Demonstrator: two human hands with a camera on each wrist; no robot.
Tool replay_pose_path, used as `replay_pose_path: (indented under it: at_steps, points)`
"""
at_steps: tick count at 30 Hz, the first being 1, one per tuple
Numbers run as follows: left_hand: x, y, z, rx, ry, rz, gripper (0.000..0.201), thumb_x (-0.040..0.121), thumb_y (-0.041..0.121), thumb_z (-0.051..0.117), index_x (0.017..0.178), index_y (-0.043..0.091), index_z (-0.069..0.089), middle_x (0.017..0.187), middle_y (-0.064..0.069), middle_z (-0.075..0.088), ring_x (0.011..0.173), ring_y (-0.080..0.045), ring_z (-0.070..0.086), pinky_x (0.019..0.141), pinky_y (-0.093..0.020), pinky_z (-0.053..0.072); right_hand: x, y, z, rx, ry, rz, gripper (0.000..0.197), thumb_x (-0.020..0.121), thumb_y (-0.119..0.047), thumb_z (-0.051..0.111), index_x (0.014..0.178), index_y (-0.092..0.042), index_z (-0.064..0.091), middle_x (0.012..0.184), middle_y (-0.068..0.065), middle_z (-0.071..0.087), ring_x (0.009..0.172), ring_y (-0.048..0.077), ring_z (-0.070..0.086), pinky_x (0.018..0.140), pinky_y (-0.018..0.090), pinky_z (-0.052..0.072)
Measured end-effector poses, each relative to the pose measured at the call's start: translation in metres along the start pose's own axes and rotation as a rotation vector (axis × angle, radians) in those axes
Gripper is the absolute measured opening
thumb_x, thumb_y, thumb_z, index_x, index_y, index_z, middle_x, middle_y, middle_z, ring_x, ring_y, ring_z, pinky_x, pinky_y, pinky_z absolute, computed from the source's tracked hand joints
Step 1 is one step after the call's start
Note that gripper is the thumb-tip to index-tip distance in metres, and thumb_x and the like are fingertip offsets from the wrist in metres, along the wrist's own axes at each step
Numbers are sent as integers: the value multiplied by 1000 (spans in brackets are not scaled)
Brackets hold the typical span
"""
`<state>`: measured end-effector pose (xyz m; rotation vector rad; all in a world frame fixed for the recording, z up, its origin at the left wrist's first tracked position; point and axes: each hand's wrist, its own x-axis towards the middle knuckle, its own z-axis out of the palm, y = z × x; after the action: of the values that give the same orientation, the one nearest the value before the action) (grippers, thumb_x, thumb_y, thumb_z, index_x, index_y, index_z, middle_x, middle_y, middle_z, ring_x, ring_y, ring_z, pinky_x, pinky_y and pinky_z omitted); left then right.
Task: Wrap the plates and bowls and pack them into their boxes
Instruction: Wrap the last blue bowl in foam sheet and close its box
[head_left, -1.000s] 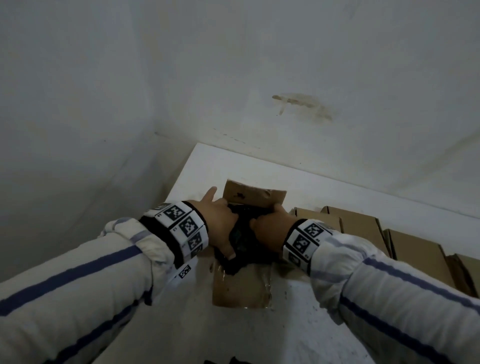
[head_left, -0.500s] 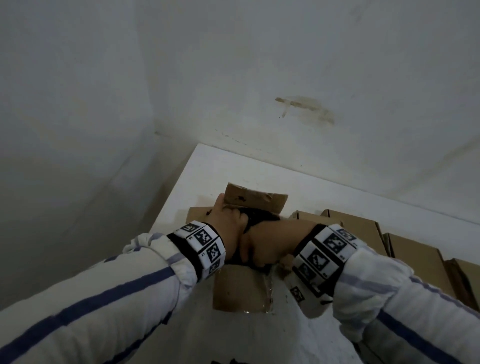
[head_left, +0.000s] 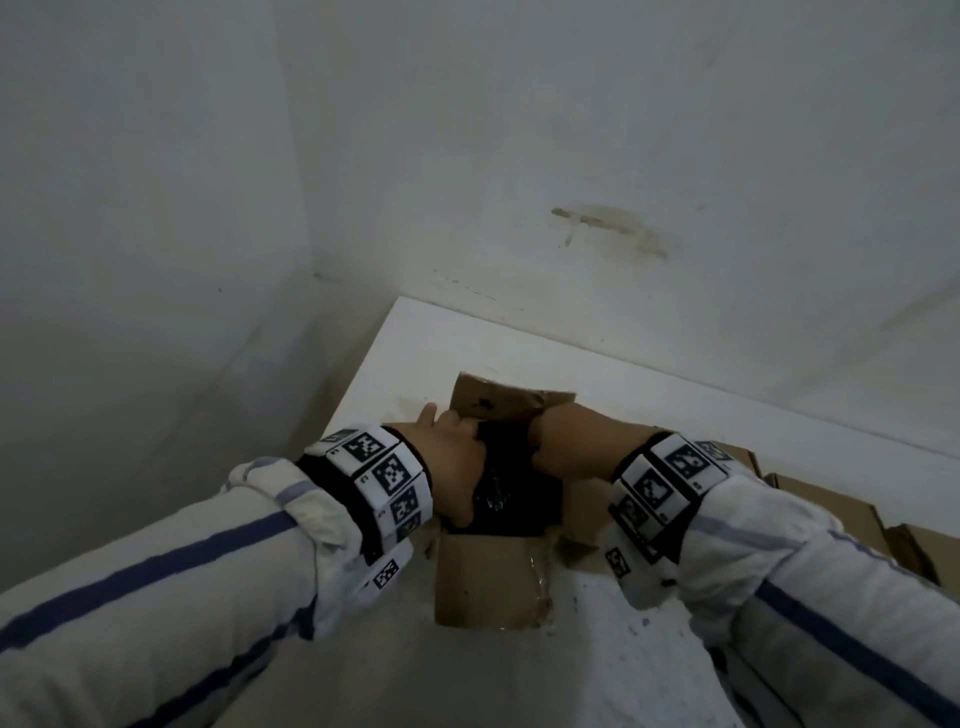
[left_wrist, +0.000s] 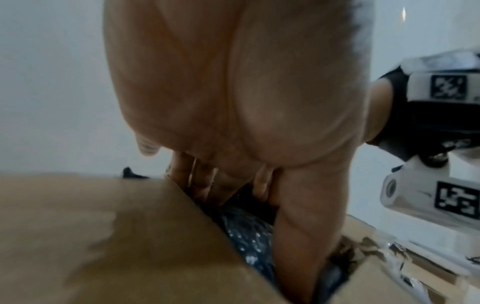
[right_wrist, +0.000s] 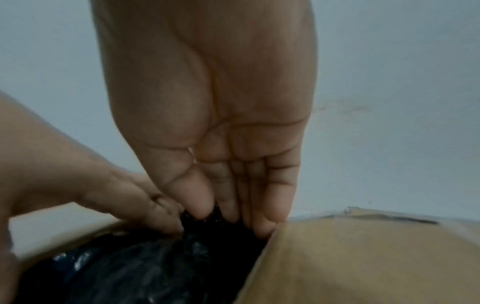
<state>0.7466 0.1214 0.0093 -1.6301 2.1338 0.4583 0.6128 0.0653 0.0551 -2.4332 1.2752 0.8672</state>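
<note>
An open cardboard box (head_left: 488, 582) stands on the white table (head_left: 415, 353). A bundle wrapped in black bubble wrap (head_left: 511, 493) sits in its mouth between the raised flaps. My left hand (head_left: 462, 467) grips the bundle's left side, thumb down along it and fingers tucked between wrap and flap. The left wrist view shows those fingers (left_wrist: 202, 185), the black wrap (left_wrist: 249, 236) and the left flap (left_wrist: 103, 236). My right hand (head_left: 550, 447) presses straight fingers down on the wrap at the far right. In the right wrist view its fingertips (right_wrist: 259, 222) dig into the black wrap (right_wrist: 130, 267).
A row of closed cardboard boxes (head_left: 831, 509) lines the table to the right of the open one. White walls meet in a corner behind the table. The table's left edge (head_left: 358, 379) runs close beside the box.
My hands, bunched together over the bundle half a second ago, now sit apart at its two sides, and the black wrap shows between them lower in the box.
</note>
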Motion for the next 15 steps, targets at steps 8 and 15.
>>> replay_pose_path:
  at_steps: [8, 15]
  points:
    - [-1, 12, 1, 115, 89, -48, 68, 81, 35, 68, 137, 13, 34, 142, -10, 36, 136, -33, 23, 109, -42, 28, 31, -9, 34, -119, -117, 13, 46, 93, -29, 51, 136, -15, 43, 141, 7, 43, 133, 28, 37, 107, 37, 26]
    - [-2, 17, 0, 119, 66, -62, 67, 79, 23, 67, 135, 16, 31, 134, -11, 42, 133, -39, 31, 114, -55, 10, 22, 7, 24, -316, -41, -85, 41, 81, -30, 65, 120, -22, 52, 119, 1, 59, 112, 25, 55, 95, 40, 36]
